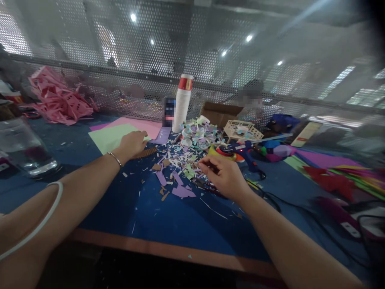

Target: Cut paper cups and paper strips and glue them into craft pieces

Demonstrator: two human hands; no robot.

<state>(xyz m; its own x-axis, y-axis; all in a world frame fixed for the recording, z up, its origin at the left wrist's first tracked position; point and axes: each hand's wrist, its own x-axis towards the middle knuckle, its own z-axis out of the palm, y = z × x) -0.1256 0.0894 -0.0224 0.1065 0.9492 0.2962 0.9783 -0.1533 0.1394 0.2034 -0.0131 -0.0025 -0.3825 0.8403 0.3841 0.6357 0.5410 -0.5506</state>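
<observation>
My left hand (134, 144) is above the right edge of a pale green paper sheet (112, 136), its fingers curled together. A small pale bit shows at its fingertips, too small to name. Below that hand lies a strip of brown corrugated cardboard (146, 153). My right hand (221, 172) is closed in a pinch over the right side of a heap of paper scraps (177, 156); whatever it holds, if anything, is too small to make out. Purple paper pieces (183, 192) lie just left of it. Behind it are a yellow tape roll (215, 151) and a blue glue gun (243, 149).
A tall stack of paper cups (182, 106) stands behind a pile of cut cup pieces (200, 134). A glass of water (28, 148) and crumpled pink material (60, 98) are at left. Black cable (296, 206) runs across the right side. A perforated metal screen (144, 80) rises behind.
</observation>
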